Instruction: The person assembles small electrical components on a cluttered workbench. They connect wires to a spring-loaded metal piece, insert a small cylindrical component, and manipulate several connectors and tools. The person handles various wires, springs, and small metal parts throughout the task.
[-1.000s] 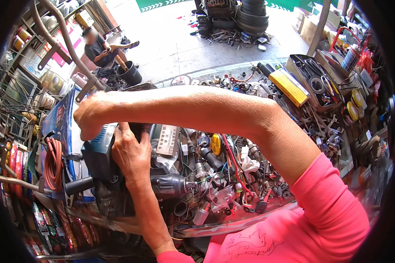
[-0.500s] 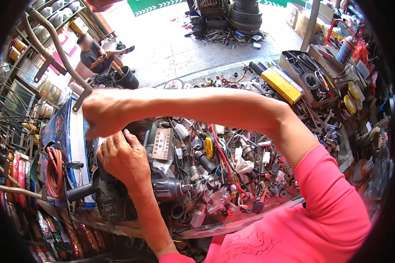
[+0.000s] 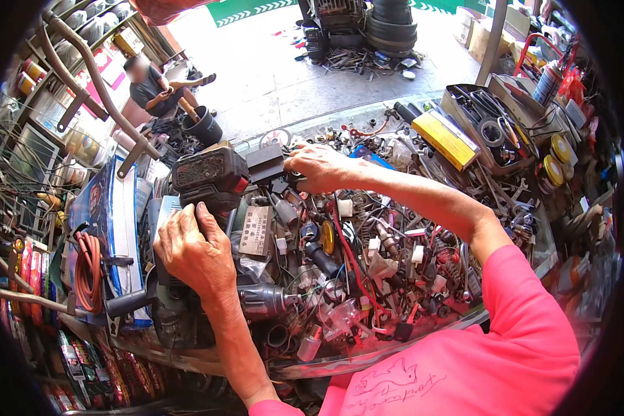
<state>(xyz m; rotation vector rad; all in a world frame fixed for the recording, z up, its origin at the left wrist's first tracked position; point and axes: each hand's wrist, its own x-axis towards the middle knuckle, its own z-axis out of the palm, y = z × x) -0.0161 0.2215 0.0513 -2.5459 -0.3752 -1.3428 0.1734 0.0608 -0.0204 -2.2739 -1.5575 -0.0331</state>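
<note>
My left hand (image 3: 197, 253) is closed around the handle of a black cordless impact wrench (image 3: 267, 299), its fingers partly hidden. The wrench's nose points right, and its bulky black battery (image 3: 211, 173) sits just beyond my fingers. My right hand (image 3: 319, 168) reaches across the bench, fingers curled at the right end of a dark grey rectangular block (image 3: 265, 163). That block lies close to the battery's right side; whether they touch I cannot tell. Below it rests a printed card (image 3: 255, 232).
Loose small parts, wires and a red cable (image 3: 347, 249) cover the bench. A blue-and-white box (image 3: 121, 236) with a coiled orange hose (image 3: 87, 274) stands at left. Farther right lie a yellow box (image 3: 445, 139) and a tool tray (image 3: 492, 128). Another person (image 3: 152, 87) sits beyond.
My right hand has moved from above my left hand over to the right, onto the grey block. The battery has come into sight. My left hand has barely moved.
</note>
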